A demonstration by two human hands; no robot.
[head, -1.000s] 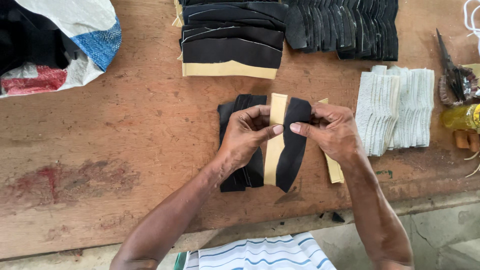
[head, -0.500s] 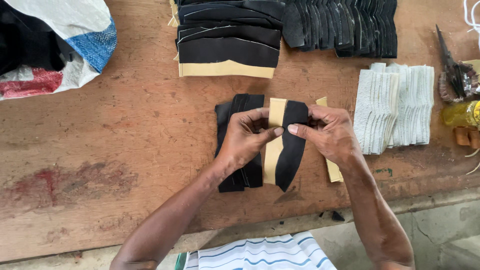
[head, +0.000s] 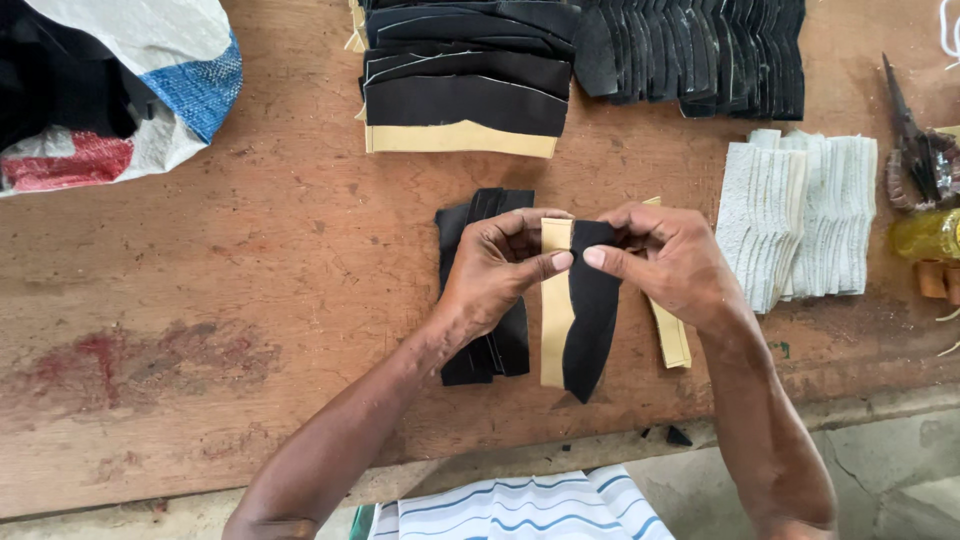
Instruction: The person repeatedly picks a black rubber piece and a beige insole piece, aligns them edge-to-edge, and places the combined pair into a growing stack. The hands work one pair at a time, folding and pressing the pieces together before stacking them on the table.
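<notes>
Right now both hands pinch one piece at its top edge: left hand (head: 495, 275) thumb and fingers closed on the tan strip (head: 556, 320), right hand (head: 675, 262) closed on the black curved piece (head: 592, 325) lying against it. The pair hangs between the hands, lower end touching or just above the table (head: 250, 300); cannot tell which. Black piece is a narrow, wavy-edged cut, matte; the tan one is straight and flat. Both look thin, light, bendy like cut leather or foam sheet, so likely not fragile; the best hold is a fingertip pinch near the top edge. Under the left hand sits a small stack of black pieces (head: 485, 350). Under the right wrist lies another tan strip (head: 670, 335). Beyond the hands are bigger black stacks (head: 465, 70); right of the right hand, white pads (head: 800, 215).
</notes>
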